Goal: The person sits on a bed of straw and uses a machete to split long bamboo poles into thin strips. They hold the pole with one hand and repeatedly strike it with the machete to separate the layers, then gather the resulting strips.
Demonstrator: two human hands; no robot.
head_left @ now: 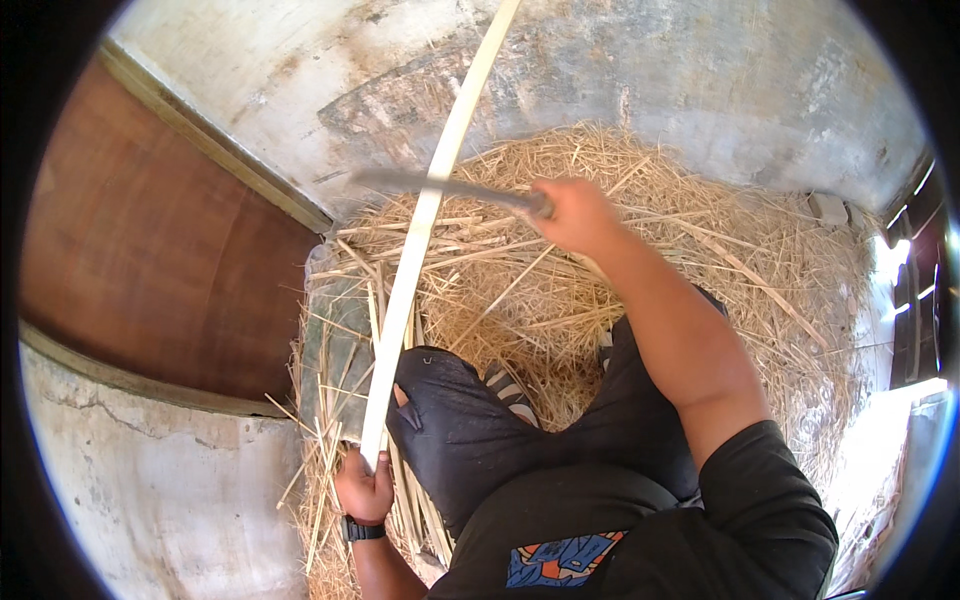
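A long pale strip, which looks like split bamboo (412,258), runs from beside my left thigh up past the top edge of the view. Its lower end is gripped by my left hand (364,487), thumb lying along the strip. My right hand (578,214) is closed around the handle of a long-bladed knife (455,187). The blade points left and crosses the strip well above my left hand; it is slightly blurred. Whether the edge touches the strip or passes over it I cannot tell.
Straw-like shavings (640,190) and loose thin strips cover the floor around my feet. More split strips (408,510) lie beside my left leg. A brown door panel (165,240) stands at left, a stained wall (690,90) ahead, and a stone block (828,209) at far right.
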